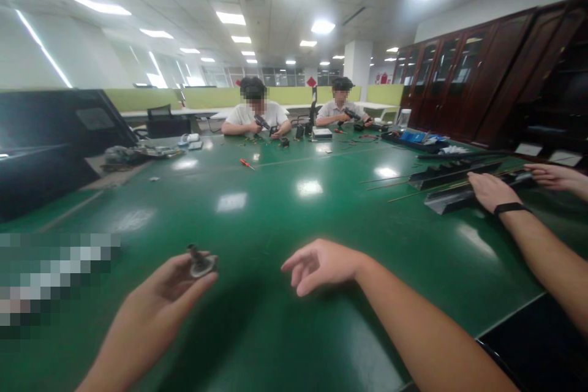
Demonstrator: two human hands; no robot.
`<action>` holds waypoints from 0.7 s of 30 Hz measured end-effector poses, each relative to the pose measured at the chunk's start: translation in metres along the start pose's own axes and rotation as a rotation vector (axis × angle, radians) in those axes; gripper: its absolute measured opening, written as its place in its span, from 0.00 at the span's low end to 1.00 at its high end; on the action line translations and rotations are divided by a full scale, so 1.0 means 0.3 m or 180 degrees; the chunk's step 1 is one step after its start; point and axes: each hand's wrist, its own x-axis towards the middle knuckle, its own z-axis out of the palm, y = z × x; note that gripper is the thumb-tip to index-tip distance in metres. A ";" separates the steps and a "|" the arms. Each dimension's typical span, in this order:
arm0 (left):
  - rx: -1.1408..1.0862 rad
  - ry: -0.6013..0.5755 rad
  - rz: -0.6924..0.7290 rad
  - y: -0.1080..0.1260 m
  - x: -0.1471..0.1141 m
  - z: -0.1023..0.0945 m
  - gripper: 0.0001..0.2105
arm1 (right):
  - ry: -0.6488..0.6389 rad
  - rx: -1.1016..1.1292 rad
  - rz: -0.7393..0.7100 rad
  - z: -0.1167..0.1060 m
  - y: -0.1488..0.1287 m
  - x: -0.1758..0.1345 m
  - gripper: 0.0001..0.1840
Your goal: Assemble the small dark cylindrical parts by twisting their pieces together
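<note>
My left hand [160, 300] grips a small grey metal part [201, 264], which has a round flat flange and a short dark stem pointing up. Thumb and fingers close around the flange's edge, above the green tabletop [257, 208]. To its right, my right hand [324, 266] hovers over the table with nothing in it. Its index finger reaches left, the thumb stands apart below, and the other fingers are loosely bent. A gap separates my two hands.
A red screwdriver [247, 163] lies further back. At right, a co-worker's hands [493, 191] handle thin rods beside grey metal channels [452, 196]. Two people across the table hold dark power tools. A blue-filled tray [416, 139] stands back right, dark monitors [59, 135] at left.
</note>
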 end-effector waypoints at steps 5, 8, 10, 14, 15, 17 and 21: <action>-0.0086 -0.0684 0.0837 0.096 0.019 0.178 0.20 | 0.0519 -0.0117 -0.0376 -0.035 0.005 -0.005 0.49; 0.0047 -0.0832 0.1391 0.093 0.004 0.238 0.17 | 0.0696 -0.0419 -0.0667 -0.042 0.000 -0.015 0.51; 0.0085 -0.0726 0.1530 0.075 -0.011 0.254 0.18 | 0.0785 -0.0692 -0.0787 -0.031 -0.010 -0.022 0.48; 0.0039 -0.0658 0.1540 0.056 -0.040 0.251 0.13 | 0.0991 -0.1594 -0.1074 0.018 -0.042 -0.033 0.38; 0.0002 -0.0705 0.1557 0.059 -0.045 0.248 0.11 | 0.0976 -0.1802 -0.1132 0.029 -0.049 -0.035 0.36; -0.0064 -0.0754 0.1594 0.067 -0.053 0.242 0.10 | 0.0938 -0.2120 -0.1221 0.047 -0.060 -0.038 0.32; -0.0103 -0.0702 0.1621 0.073 -0.061 0.241 0.10 | 0.0809 -0.2548 -0.1197 0.064 -0.067 -0.044 0.20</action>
